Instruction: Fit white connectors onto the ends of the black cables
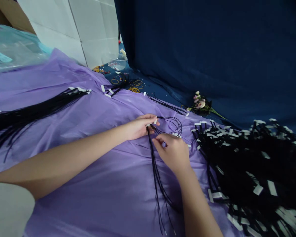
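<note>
On the left, a long bunch of black strings (39, 110) lies on the purple cloth (101, 197). Next, the left hand (139, 127) pinches some thin black strings (152, 151) near their white tags (155, 121). These strings are in the middle, with a round loop at the top and loose ends hanging down. The right hand (174, 153) is just beside them, with its thumb and fingers bent in, but I can't tell if they grip any string. It looks like the step now is handling the loop. Moving it needs a snug left pinch and gentle right fingers, so nothing tangles. Further right are some flowers (199, 103) and a big messy pile of tagged black strings (241, 164)
</note>
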Available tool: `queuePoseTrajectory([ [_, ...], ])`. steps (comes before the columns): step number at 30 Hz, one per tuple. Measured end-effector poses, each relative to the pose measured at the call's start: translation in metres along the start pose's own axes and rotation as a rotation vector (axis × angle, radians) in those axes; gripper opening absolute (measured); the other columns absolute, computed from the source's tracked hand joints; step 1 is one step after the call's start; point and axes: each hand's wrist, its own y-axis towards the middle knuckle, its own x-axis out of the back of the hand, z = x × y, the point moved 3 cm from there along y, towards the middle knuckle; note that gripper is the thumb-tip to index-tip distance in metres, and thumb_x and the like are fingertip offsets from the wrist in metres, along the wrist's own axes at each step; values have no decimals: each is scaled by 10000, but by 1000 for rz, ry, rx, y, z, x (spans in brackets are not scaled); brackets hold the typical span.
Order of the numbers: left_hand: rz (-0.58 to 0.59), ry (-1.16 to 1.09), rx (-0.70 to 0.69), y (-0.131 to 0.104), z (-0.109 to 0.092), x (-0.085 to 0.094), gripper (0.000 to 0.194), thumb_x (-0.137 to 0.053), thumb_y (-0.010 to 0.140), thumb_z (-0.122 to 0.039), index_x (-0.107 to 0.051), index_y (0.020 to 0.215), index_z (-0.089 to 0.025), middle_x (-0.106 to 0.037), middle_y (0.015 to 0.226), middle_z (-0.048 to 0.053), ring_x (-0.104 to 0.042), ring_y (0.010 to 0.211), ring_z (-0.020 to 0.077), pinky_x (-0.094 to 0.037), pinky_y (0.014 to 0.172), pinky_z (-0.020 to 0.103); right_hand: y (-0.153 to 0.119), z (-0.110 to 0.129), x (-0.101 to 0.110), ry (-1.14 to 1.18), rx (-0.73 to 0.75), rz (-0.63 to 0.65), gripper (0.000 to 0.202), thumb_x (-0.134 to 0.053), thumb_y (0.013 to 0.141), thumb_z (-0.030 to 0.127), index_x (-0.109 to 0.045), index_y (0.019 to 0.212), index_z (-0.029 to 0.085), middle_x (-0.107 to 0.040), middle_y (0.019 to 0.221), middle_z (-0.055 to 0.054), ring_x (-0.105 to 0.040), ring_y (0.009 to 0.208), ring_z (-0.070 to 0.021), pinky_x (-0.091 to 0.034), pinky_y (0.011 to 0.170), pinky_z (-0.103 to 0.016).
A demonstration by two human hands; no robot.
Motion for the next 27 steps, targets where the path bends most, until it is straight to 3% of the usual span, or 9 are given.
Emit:
queuePoseTrajectory([
  [8,-25,-15,16,0,0,0,169,-676,796,-255,-551,835,-149,-608,838,18,-550,653,84,-447,642,249,1,0,-11,34,-42,131,169,-631,831,313,-626,686,227,-687,681,55,-616,670,-133,-287,815,-330],
  [27,16,-10,13,1,2,1,172,-671,799,-282,-559,831,-155,-604,844,19,-539,678,92,-429,656,263,1,1,-17,-26,-115,172,149,-535,854,249,-610,732,205,-683,711,3,-616,705,-165,-282,810,-354],
])
